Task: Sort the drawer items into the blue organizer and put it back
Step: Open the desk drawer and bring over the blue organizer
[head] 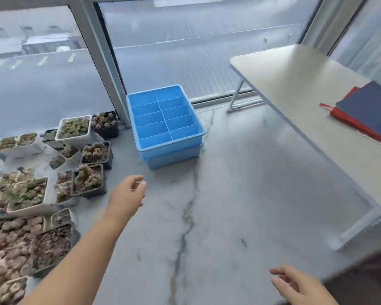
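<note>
The blue organizer (166, 119) is set on the marbled floor (240, 194) by the window frame (110, 69), stacked on a second blue tray, its compartments empty. Thin rigid plastic is judged light and stiff; the rim at opposite sides is best gripped. The left hand (128, 194) is extended toward it, loosely curled and empty; the right hand (295, 285) is held low, relaxed, empty. Potted succulents (53, 172) are ranged nearby.

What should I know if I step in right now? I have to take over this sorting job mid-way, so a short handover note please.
Left hand: reaching toward the blue organizer, fingers loosely curled, holding nothing.
Right hand: low, open, holding nothing.
The organizer sits on the floor by the window, on top of a second blue tray; all visible compartments look empty.
Done: nothing sorted yet.
Left: everything. No drawer or drawer items are in view; only notebooks lie on the table.
</note>
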The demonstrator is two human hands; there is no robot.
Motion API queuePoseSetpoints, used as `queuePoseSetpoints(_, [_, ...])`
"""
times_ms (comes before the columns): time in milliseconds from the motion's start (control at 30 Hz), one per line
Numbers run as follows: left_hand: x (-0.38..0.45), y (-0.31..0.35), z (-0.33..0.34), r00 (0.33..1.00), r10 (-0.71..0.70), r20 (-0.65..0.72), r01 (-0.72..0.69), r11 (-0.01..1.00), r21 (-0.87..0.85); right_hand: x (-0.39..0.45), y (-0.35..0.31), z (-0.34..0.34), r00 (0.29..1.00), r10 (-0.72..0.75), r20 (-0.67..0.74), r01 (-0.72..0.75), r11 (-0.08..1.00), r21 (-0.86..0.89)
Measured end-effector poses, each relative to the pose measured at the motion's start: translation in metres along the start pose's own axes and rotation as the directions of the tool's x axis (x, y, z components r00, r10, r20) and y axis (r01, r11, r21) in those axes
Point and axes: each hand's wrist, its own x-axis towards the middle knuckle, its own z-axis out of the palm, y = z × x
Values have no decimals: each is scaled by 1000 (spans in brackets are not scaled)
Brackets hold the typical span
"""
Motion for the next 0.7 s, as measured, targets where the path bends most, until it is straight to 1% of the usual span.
queuePoseSetpoints(67, [61, 7, -9, 995, 13, -100, -9, 999, 44, 0, -16, 13, 999, 32, -32, -32, 999, 10])
queuePoseSetpoints(133, [115, 13, -12, 989, -61, -135, 69, 996, 61, 1, -28, 26, 994, 46, -99, -43, 999, 29])
queuePoseSetpoints(167, [139, 16, -11, 986, -123, -116, 129, 991, 45, 1, -32, 31, 987, 56, -152, -49, 998, 50])
queuePoseSetpoints(200, [158, 18, -6, 978, -188, -91, 188, 982, -10, 2, -34, 35, 980, 64, -188, -51, 996, 75])
queuePoseSetpoints(267, [181, 21, 6, 958, -285, -21, 277, 945, -176, 0, -37, 39, 975, 77, -209, -53, 991, 121])
queuePoseSetpoints(300, [188, 21, 12, 952, -305, -5, 297, 931, -214, 0, -37, 39, 975, 86, -206, -58, 989, 137])
queuePoseSetpoints(367, [199, 18, 21, 952, -305, 9, 299, 925, -235, 1, -33, 38, 981, 115, -159, -89, 983, 159])
queuePoseSetpoints(400, [202, 18, 22, 952, -305, 22, 299, 916, -269, 0, -32, 38, 982, 134, -133, -111, 980, 168])
queuePoseSetpoints(467, [205, 20, 22, 954, -295, 48, 292, 890, -351, -3, -28, 39, 979, 160, -128, -135, 974, 181])
queuePoseSetpoints(600, [184, 31, 13, 985, -172, 30, 170, 899, -403, -16, -22, 42, 977, 184, -111, -156, 962, 223])
queuePoseSetpoints(700, [138, 33, 5, 996, -85, 42, 94, 866, -491, -29, -21, 41, 978, 176, -107, -142, 953, 267])
